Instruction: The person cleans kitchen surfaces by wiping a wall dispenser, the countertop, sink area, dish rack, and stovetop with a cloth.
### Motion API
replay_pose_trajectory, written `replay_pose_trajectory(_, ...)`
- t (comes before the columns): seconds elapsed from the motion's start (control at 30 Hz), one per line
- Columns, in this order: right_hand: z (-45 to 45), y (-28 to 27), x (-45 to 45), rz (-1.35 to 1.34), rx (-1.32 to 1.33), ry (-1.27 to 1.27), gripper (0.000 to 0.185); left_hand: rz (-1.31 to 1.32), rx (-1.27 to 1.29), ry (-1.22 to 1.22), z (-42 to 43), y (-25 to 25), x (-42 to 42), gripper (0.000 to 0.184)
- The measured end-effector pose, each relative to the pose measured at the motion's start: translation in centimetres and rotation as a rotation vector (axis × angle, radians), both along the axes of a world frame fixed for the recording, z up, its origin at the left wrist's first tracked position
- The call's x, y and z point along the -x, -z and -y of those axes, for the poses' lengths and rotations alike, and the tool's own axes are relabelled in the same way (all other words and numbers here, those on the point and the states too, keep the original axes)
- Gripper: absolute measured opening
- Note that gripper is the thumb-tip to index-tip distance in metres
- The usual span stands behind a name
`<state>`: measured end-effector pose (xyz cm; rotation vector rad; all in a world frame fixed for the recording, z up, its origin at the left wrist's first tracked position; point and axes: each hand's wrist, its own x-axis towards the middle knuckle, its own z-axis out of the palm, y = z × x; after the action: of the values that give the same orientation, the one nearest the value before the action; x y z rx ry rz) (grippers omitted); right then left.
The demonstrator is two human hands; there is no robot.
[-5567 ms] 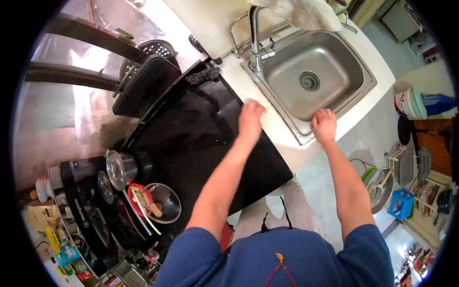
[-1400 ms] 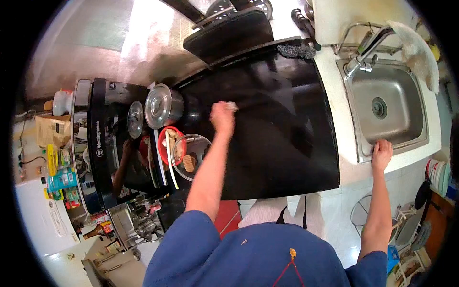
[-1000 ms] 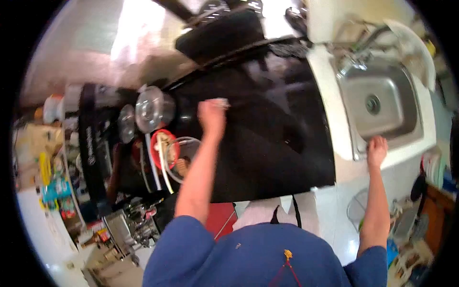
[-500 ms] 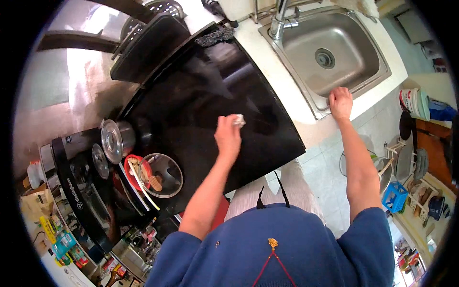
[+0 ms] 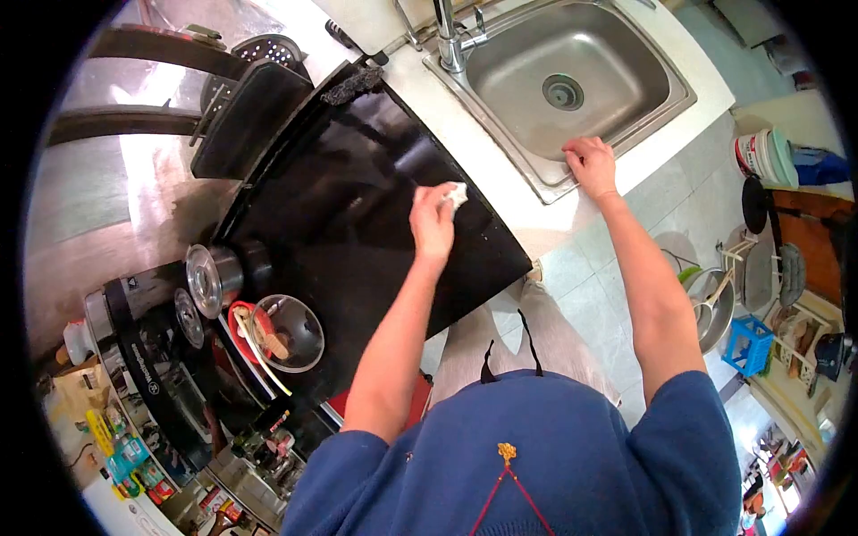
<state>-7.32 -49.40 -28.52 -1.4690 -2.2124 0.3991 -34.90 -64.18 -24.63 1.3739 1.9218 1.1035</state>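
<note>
**White wad [image 5: 458, 195] over black counter [image 5: 357, 223]**

Black counter: glossy, centre-left of frame; pot [image 5: 211, 279] and bowl [image 5: 299, 338] at its lower left. Sink [image 5: 514, 85]: upper right of centre, set in white counter [image 5: 500, 192]. Right hand [image 5: 591, 164]: half open, fingers bent at sink's near rim. Left hand [image 5: 433, 219]: partly closed, near frame centre, wad pinched at fingertips. Wad: crumpled; long axis roughly vertical in frame, top tipped right. Leading end: cannot tell.

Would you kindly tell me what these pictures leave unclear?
All in the head view:
Full shape of the white wad: partly covered by the left hand.
Palm of the right hand: turned away.
Contents of the pot: under its lid.
Top of the tap: cut off by the upper edge.
</note>
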Motion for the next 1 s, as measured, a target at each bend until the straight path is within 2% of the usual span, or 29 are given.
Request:
replay_pose_trajectory(0.03, -0.3, 0.1, -0.3, -0.184, -0.007, -0.055, 0.02, -0.007, -0.009, -0.008, -0.6, -0.3, 0.3, 0.028)
replay_pose_trajectory(0.07, -0.1, 0.2, -0.7, -0.187, -0.011, -0.063, 0.02, -0.083, -0.027, 0.055, -0.8, -0.1, 0.0, 0.029)
replay_pose_trajectory(0.13, 2.2, -1.5, -1.0, -0.662, 0.367, 0.088, 0.02, -0.258, -0.035, 0.181, -0.2, 0.9, -0.9, 0.029)
replay_pose_trajectory(0.2, 5.9, -3.1, -1.3, -0.808, 0.505, 0.096, 0.022, -0.291, -0.028, 0.267, 1.4, 0.6, -2.9, 0.026)
replay_pose_trajectory(0.33, 14.5, -2.2, -2.5, -0.99, 1.055, -0.03, 0.022, -0.332, 0.049, 0.359, 5.3, -0.8, -5.2, 0.022)
replay_pose_trajectory(0.37, 16.2, -1.8, -2.6, -0.968, 1.3, -0.051, 0.024, -0.338, 0.05, 0.345, 6.0, -0.9, -5.4, 0.022)
replay_pose_trajectory(0.43, 18.7, -0.6, -2.0, -0.865, 1.595, 0.065, 0.029, -0.359, 0.102, 0.342, 7.5, -0.7, -5.1, 0.021)
replay_pose_trajectory(0.5, 20.3, 1.0, -1.3, -1.019, 1.812, 0.159, 0.032, -0.353, 0.155, 0.333, 8.7, -0.3, -4.0, 0.024)
replay_pose_trajectory(0.57, 20.7, 2.7, 0.0, -1.035, 1.869, 0.174, 0.034, 0.045, 0.114, 0.042, 9.9, 0.1, -2.2, 0.025)
replay_pose_trajectory(0.63, 20.9, 2.6, 1.7, -1.061, 1.925, 0.208, 0.037, 0.147, 0.099, -0.22, 11.7, -0.2, 0.0, 0.028)
replay_pose_trajectory(0.7, 20.1, 1.7, 3.3, -1.23, 1.852, 0.195, 0.039, 0.029, 0.177, -0.441, 14.7, -0.5, 2.8, 0.028)
replay_pose_trajectory(0.77, 19.8, 2.1, 4.0, -1.242, 1.891, 0.248, 0.038, -0.15, 0.205, -0.48, 16.6, 1.6, 5.0, 0.026)
replay_pose_trajectory(0.8, 20.0, 2.5, 4.3, -1.26, 1.89, 0.283, 0.038, -0.212, 0.335, -0.622, 16.7, 0.8, 4.8, 0.024)
replay_pose_trajectory(0.83, 20.2, 2.7, 4.5, -1.273, 1.895, 0.318, 0.038, -0.2, 0.332, -0.613, 16.1, 0.2, 4.4, 0.024)
replay_pose_trajectory(0.9, 20.6, 2.8, 4.2, -1.294, 1.888, 0.316, 0.038, -0.376, 0.227, -0.489, 14.1, 0.4, 1.6, 0.021)
replay_pose_trajectory(0.97, 20.8, 2.4, 4.8, -1.329, 1.884, 0.295, 0.038, -0.253, 0.226, -0.413, 13.0, 0.5, -0.1, 0.022)
replay_pose_trajectory(1.0, 20.8, 1.7, 5.0, -1.304, 1.857, 0.363, 0.039, -0.237, 0.108, -0.231, 11.6, 0.3, -4.1, 0.023)
